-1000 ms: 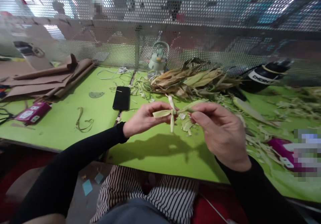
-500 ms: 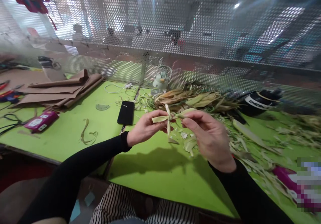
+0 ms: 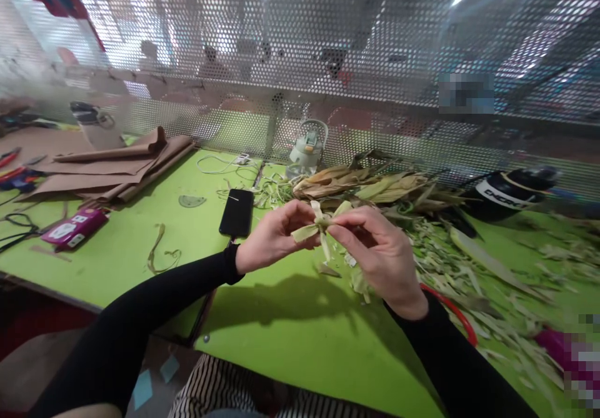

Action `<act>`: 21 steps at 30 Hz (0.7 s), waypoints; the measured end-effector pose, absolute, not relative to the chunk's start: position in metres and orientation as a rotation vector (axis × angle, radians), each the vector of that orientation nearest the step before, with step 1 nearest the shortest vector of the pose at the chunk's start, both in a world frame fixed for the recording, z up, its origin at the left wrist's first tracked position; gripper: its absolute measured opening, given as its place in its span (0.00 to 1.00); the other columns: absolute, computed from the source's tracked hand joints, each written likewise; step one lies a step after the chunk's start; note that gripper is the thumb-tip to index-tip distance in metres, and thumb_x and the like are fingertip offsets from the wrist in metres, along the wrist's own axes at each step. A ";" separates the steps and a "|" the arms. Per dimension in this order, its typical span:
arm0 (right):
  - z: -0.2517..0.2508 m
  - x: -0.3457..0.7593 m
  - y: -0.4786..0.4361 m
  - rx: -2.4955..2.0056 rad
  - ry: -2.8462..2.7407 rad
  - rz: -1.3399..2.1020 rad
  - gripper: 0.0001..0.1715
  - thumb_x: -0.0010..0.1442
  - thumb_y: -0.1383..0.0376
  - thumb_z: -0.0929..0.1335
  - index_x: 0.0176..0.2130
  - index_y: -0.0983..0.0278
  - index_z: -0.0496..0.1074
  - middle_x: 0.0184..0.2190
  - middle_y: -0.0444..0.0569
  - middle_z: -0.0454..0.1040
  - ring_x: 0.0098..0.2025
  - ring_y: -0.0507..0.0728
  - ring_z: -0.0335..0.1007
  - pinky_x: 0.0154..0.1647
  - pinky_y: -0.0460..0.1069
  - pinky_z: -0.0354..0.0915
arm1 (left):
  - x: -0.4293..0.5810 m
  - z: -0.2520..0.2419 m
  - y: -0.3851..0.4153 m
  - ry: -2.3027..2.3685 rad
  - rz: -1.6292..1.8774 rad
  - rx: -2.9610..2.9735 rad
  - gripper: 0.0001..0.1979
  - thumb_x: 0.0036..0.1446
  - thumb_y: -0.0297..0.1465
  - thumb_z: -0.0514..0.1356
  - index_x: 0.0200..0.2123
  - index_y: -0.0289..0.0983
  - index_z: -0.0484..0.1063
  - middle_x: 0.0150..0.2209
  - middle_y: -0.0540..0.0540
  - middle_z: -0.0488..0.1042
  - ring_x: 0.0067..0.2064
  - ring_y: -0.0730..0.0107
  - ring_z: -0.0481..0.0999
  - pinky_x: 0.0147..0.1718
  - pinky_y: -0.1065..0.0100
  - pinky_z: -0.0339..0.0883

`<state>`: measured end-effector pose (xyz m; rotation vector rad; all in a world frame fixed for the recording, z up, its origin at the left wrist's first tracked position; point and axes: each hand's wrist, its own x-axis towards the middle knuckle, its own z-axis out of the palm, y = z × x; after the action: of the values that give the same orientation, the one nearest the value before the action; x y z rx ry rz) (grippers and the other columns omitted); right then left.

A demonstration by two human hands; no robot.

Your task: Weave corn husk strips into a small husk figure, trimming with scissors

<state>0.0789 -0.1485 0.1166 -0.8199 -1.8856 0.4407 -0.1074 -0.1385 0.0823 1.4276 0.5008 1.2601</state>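
Note:
Above the green table, a small cross-shaped knot of pale corn husk strips is held between both hands. My left hand is closed on its left side, thumb toward the front and fingers partly behind the piece. From the right, my right hand pinches the husk near its centre between thumb and fingertips. Short flat ends stick out up, down, left and to the upper right. Beneath the hands, a few husk scraps lie on the table.
A heap of dried corn husks lies behind the hands, with shredded husk strips to the right. A black phone is at left. Farther out are a pale green bottle, a black bottle, brown paper and a purple box.
My right hand has moved left and in closer to the knot's centre. The husk knot has tilted and sits slightly lower and to the right. The view has shifted slightly.

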 end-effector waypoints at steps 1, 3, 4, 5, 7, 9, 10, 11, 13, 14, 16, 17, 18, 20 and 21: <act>0.115 0.080 -0.150 -0.818 -1.889 0.422 0.01 0.59 0.65 0.73 0.35 0.58 0.77 0.31 0.44 0.75 0.31 0.53 0.70 0.29 0.48 0.67 | -0.108 0.082 -0.139 0.497 1.242 1.422 0.18 0.48 0.34 0.73 0.35 0.34 0.68 0.33 0.50 0.75 0.32 0.78 0.77 0.35 0.73 0.74; 0.113 0.083 -0.153 -0.789 -1.888 0.352 0.02 0.59 0.66 0.73 0.36 0.57 0.78 0.31 0.44 0.76 0.31 0.54 0.72 0.28 0.49 0.68 | -0.107 0.082 -0.141 0.499 1.210 1.416 0.19 0.49 0.38 0.72 0.36 0.34 0.69 0.32 0.50 0.75 0.30 0.76 0.77 0.32 0.72 0.74; 0.111 0.084 -0.155 -0.748 -1.887 0.296 0.04 0.59 0.67 0.73 0.37 0.57 0.78 0.31 0.45 0.77 0.31 0.54 0.72 0.28 0.49 0.69 | -0.107 0.081 -0.141 0.506 1.203 1.412 0.19 0.50 0.40 0.71 0.37 0.34 0.70 0.32 0.49 0.76 0.30 0.75 0.78 0.32 0.71 0.75; 0.111 0.086 -0.157 -0.681 -1.896 0.231 0.07 0.59 0.68 0.73 0.38 0.56 0.78 0.31 0.44 0.78 0.31 0.55 0.73 0.29 0.50 0.69 | -0.107 0.081 -0.141 0.513 1.202 1.403 0.20 0.51 0.42 0.71 0.38 0.34 0.71 0.32 0.49 0.77 0.30 0.74 0.78 0.32 0.70 0.75; 0.110 0.089 -0.161 -0.504 -1.955 0.099 0.13 0.58 0.70 0.73 0.41 0.53 0.78 0.32 0.44 0.79 0.31 0.55 0.75 0.28 0.51 0.71 | -0.108 0.079 -0.141 0.511 1.201 1.369 0.22 0.51 0.44 0.70 0.40 0.34 0.72 0.33 0.46 0.79 0.31 0.72 0.80 0.34 0.68 0.76; 0.111 0.092 -0.166 -0.357 -2.039 -0.017 0.15 0.59 0.71 0.72 0.44 0.53 0.77 0.32 0.44 0.80 0.30 0.55 0.75 0.28 0.50 0.72 | -0.108 0.078 -0.139 0.485 1.199 1.323 0.23 0.51 0.45 0.70 0.41 0.34 0.72 0.33 0.45 0.80 0.33 0.69 0.81 0.35 0.67 0.76; 0.111 0.093 -0.168 -0.317 -2.068 -0.069 0.15 0.59 0.71 0.72 0.44 0.53 0.77 0.32 0.44 0.79 0.29 0.54 0.75 0.28 0.50 0.72 | -0.109 0.077 -0.138 0.468 1.201 1.302 0.23 0.51 0.45 0.70 0.41 0.34 0.71 0.32 0.44 0.81 0.33 0.68 0.81 0.35 0.67 0.76; 0.112 0.094 -0.170 -0.304 -2.077 -0.119 0.14 0.59 0.71 0.72 0.44 0.54 0.77 0.32 0.44 0.79 0.30 0.54 0.74 0.28 0.50 0.72 | -0.109 0.077 -0.137 0.454 1.208 1.288 0.23 0.51 0.44 0.70 0.41 0.34 0.71 0.32 0.45 0.81 0.33 0.68 0.81 0.34 0.68 0.76; 0.113 0.093 -0.172 -0.353 -2.052 -0.204 0.13 0.59 0.70 0.72 0.42 0.55 0.76 0.32 0.45 0.78 0.31 0.55 0.73 0.32 0.52 0.71 | -0.110 0.076 -0.136 0.445 1.228 1.281 0.22 0.51 0.43 0.71 0.41 0.34 0.71 0.32 0.45 0.81 0.32 0.70 0.81 0.34 0.69 0.76; 0.113 0.093 -0.171 -0.406 -2.027 -0.235 0.12 0.59 0.71 0.72 0.42 0.55 0.76 0.33 0.46 0.78 0.33 0.56 0.73 0.35 0.54 0.71 | -0.110 0.077 -0.136 0.445 1.238 1.287 0.22 0.51 0.42 0.71 0.41 0.33 0.72 0.32 0.45 0.81 0.32 0.71 0.81 0.34 0.70 0.76; 0.112 0.090 -0.169 -0.537 -1.968 -0.273 0.13 0.59 0.71 0.73 0.41 0.54 0.77 0.35 0.47 0.78 0.39 0.59 0.72 0.41 0.57 0.70 | -0.109 0.077 -0.137 0.444 1.251 1.299 0.21 0.51 0.41 0.71 0.40 0.33 0.73 0.32 0.46 0.80 0.31 0.73 0.80 0.33 0.71 0.75; 0.112 0.088 -0.167 -0.591 -1.940 -0.283 0.13 0.58 0.71 0.73 0.41 0.53 0.77 0.37 0.47 0.78 0.41 0.60 0.72 0.43 0.58 0.69 | -0.109 0.078 -0.139 0.443 1.250 1.303 0.20 0.51 0.41 0.72 0.40 0.33 0.73 0.32 0.47 0.80 0.30 0.74 0.80 0.33 0.72 0.75; 0.111 0.086 -0.165 -0.632 -1.918 -0.289 0.13 0.58 0.70 0.73 0.41 0.52 0.77 0.38 0.46 0.79 0.42 0.61 0.72 0.44 0.59 0.68 | -0.108 0.078 -0.140 0.440 1.242 1.301 0.20 0.51 0.40 0.72 0.39 0.33 0.74 0.32 0.47 0.80 0.31 0.74 0.80 0.33 0.72 0.75; 0.109 0.082 -0.160 -0.670 -1.905 -0.290 0.13 0.58 0.69 0.74 0.41 0.52 0.77 0.38 0.46 0.79 0.42 0.61 0.72 0.45 0.59 0.68 | -0.107 0.079 -0.144 0.430 1.212 1.285 0.19 0.52 0.39 0.71 0.39 0.33 0.73 0.31 0.48 0.79 0.31 0.73 0.80 0.33 0.72 0.76; 0.108 0.081 -0.158 -0.676 -1.909 -0.283 0.13 0.57 0.69 0.74 0.41 0.53 0.77 0.37 0.46 0.79 0.42 0.61 0.72 0.45 0.59 0.68 | -0.107 0.079 -0.146 0.426 1.196 1.273 0.18 0.52 0.38 0.71 0.39 0.32 0.73 0.30 0.48 0.79 0.32 0.73 0.80 0.34 0.71 0.76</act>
<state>0.0807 -0.1583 0.1084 -0.6759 -1.9089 -0.2830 -0.1065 -0.1456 0.0791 1.2733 0.4261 1.1959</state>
